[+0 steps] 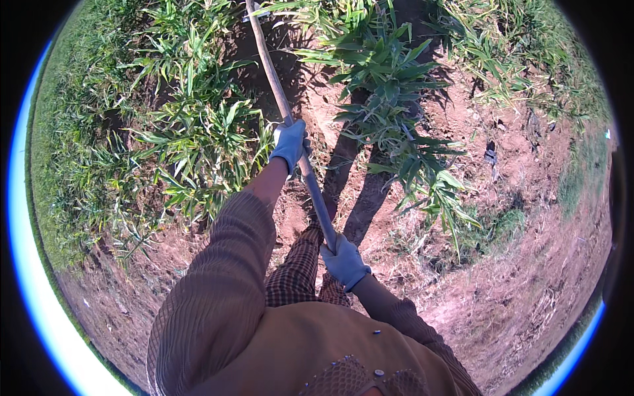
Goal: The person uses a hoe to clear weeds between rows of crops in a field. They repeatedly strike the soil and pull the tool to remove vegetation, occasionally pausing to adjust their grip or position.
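A long wooden handle (271, 74) runs from the top edge of the view down towards my body, tilted slightly to the right at its near end. Around its middle closes my left hand (289, 143), in a pale work glove with a blue cuff. My right hand (344, 261), gloved alike, grips the near end just in front of my waist. At the top edge, a pale piece of something (256, 12) lies beside the handle; the tool's head is out of view.
Leafy green plants (218, 119) grow in a row on the left, with another row (391, 84) right of the handle. Bare reddish soil (317, 106) lies between them. A small scrap (490, 157) lies on the ground at the right. Dry debris (500, 307) covers the ground at lower right.
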Available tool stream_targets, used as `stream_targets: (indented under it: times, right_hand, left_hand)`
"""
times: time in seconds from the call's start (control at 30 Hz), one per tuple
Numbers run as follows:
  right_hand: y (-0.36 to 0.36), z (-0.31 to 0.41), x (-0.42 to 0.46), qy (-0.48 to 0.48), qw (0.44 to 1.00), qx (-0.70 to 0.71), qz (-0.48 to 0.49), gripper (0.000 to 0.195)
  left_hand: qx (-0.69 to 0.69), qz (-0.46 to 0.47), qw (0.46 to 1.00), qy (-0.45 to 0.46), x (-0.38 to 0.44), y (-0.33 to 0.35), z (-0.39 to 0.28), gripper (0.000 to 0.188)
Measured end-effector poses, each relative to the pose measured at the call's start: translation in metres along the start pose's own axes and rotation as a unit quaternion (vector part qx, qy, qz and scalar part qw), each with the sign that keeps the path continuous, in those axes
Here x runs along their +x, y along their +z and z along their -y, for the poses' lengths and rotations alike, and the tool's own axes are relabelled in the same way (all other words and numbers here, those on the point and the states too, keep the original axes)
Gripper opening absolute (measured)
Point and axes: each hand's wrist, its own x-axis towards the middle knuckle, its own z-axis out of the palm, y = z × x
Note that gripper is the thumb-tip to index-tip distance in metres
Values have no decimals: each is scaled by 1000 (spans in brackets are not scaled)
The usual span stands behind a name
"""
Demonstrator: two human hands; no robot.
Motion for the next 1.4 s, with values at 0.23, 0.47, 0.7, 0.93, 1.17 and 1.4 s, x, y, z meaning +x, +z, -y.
stream_targets:
  times: [0.23,0.47,0.7,0.93,1.17,1.4]
  right_hand:
    - [-9,-46,-81,147,971,57,180,38]
    - [-47,-57,-116,173,964,113,169,38]
    - [-64,-193,-195,200,961,127,141,39]
    - [-40,-65,-92,86,994,-4,61,36]
    - [-90,-63,-151,195,967,31,164,31]
    - [-144,-202,-349,362,924,-50,113,31]
  left_hand:
    - [93,-100,981,-138,-49,-26,138,25]
    - [-1,-114,979,-167,-113,11,107,19]
    - [-131,-110,966,-196,-196,47,150,28]
    - [-114,-37,988,-95,-106,25,37,21]
    - [-98,-113,966,-212,-156,33,110,26]
    - [-174,54,835,-519,-343,60,178,15]
